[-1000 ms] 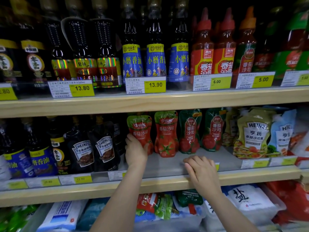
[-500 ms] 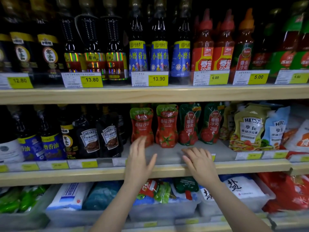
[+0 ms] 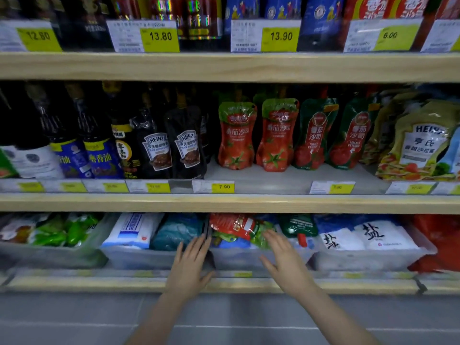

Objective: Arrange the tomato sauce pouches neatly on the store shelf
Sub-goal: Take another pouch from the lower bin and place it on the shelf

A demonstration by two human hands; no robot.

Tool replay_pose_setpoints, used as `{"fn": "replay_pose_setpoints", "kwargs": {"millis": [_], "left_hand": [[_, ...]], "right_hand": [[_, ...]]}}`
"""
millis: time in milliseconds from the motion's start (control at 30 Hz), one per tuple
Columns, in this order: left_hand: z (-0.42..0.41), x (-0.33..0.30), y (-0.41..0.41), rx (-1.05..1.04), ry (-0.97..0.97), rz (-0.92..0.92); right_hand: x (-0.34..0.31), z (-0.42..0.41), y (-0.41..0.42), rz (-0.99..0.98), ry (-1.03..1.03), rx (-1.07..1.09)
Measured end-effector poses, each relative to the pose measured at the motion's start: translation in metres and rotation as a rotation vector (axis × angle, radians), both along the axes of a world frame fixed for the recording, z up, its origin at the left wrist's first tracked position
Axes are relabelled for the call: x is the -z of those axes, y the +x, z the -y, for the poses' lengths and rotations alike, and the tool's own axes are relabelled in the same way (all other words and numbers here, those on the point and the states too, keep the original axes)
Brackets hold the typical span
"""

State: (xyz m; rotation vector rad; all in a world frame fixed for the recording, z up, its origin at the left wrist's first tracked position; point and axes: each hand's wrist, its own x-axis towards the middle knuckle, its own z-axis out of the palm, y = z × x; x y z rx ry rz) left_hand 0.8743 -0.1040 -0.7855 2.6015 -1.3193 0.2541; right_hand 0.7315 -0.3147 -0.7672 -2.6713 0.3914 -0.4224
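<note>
Two red tomato sauce pouches stand upright side by side on the middle shelf, with two green-topped ketchup pouches to their right. More red and green pouches lie jumbled in a clear bin on the bottom shelf. My left hand hovers in front of that bin's left edge, fingers spread and empty. Over the bin's right part, my right hand is spread too, its fingertips near a green pouch, holding nothing.
Dark Heinz sauce pouches and oil bottles fill the middle shelf's left. Heinz salad dressing pouches stand at its right. Bins of salt bags and other packs flank the pouch bin. Grey floor lies below.
Both hands dropped from the middle shelf to the bottom bin. The left hand let go of the left red pouch. The view tilted down and moved closer.
</note>
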Motion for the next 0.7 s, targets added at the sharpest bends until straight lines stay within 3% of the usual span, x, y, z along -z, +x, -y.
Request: {"fn": "replay_pose_setpoints", "kwargs": {"millis": [333, 700], "left_hand": [[-0.002, 0.035, 0.009, -0.019, 0.039, 0.023], [-0.002, 0.032, 0.009, -0.048, 0.068, -0.102]], "right_hand": [[0.013, 0.005, 0.068, -0.091, 0.03, 0.237], [0.003, -0.004, 0.067, -0.102, -0.1, 0.178]]}}
